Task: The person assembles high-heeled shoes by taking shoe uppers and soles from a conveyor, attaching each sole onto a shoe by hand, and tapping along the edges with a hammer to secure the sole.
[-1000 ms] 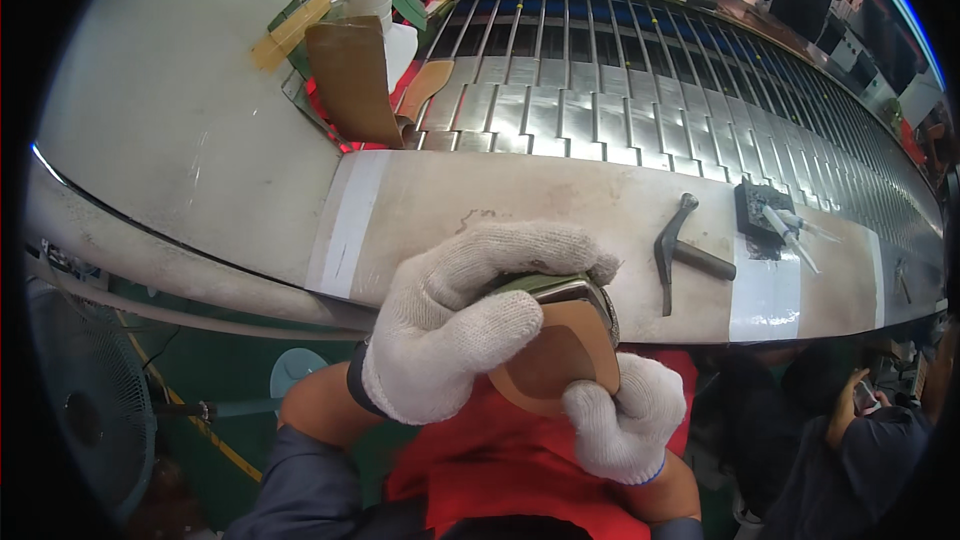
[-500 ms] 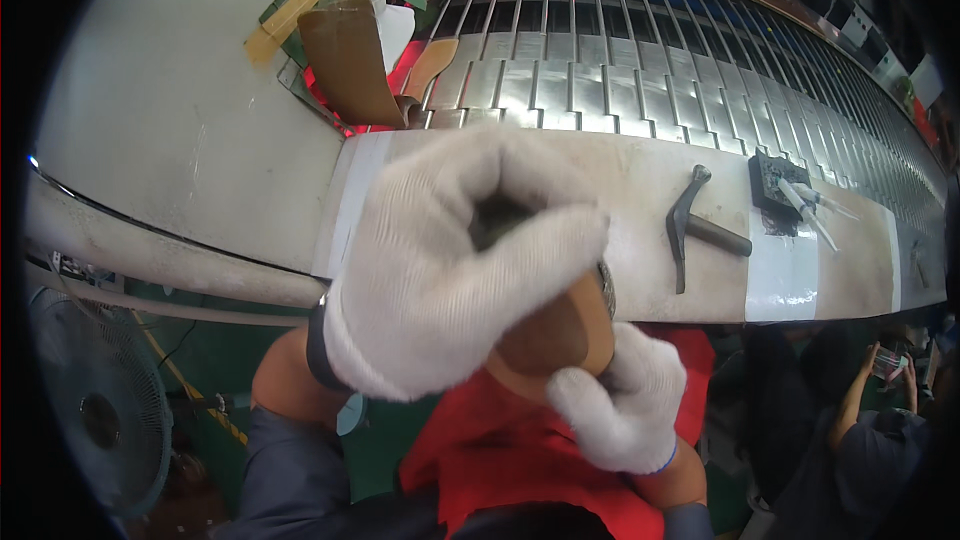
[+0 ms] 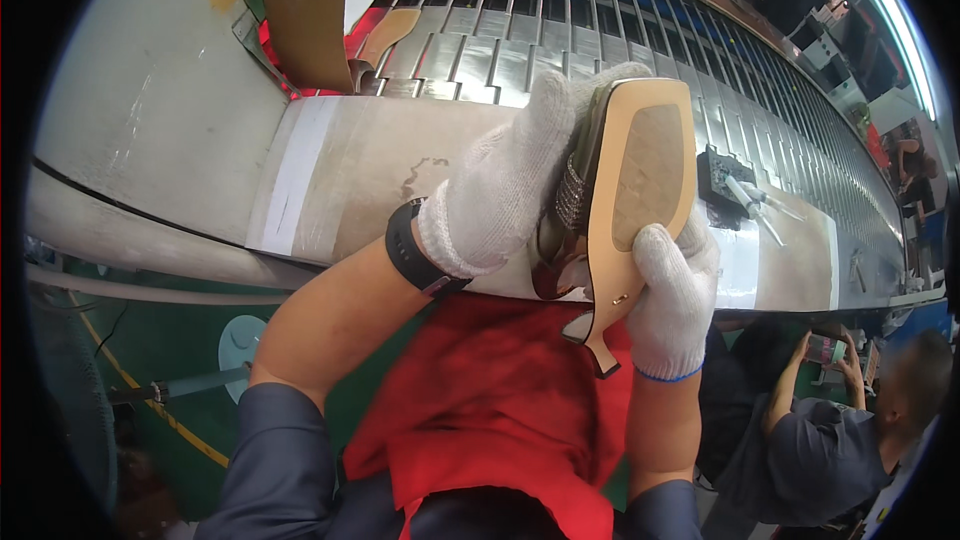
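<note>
Shoe (image 3: 650, 170) held upright, sole to the camera, between two gloved hands

It sits right of centre in the frame, toe toward the top, its heel (image 3: 602, 348) lowest, over the red apron (image 3: 480, 380). The right hand (image 3: 677, 285) is closed on its right edge, thumb pressed against the tan sole. The left hand (image 3: 500, 185) is partly curled at its left side, fingers running behind the toe; how firmly they grip cannot be told. A black block (image 3: 713, 176) lies at centre right, near the slatted metal conveyor (image 3: 520, 30) across the upper frame.
</note>
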Action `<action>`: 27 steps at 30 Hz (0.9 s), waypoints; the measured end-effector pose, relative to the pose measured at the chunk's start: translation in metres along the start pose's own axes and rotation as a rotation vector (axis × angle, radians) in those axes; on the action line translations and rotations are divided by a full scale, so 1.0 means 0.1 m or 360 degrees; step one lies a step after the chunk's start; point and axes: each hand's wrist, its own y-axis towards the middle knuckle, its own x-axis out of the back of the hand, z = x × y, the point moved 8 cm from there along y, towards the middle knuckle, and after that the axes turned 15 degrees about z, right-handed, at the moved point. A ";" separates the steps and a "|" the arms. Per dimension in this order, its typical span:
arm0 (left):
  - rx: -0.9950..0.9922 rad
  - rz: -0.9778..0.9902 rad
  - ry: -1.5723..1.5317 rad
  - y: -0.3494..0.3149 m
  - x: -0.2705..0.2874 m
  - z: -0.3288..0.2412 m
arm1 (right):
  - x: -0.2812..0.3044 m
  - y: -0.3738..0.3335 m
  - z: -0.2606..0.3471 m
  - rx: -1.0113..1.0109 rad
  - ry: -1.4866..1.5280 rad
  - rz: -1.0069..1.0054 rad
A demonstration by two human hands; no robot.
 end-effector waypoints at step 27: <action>0.0230 -0.0043 -0.0157 -0.50 -0.10 -0.36 | -0.44 -0.14 0.10 -0.0103 -0.0699 0.0188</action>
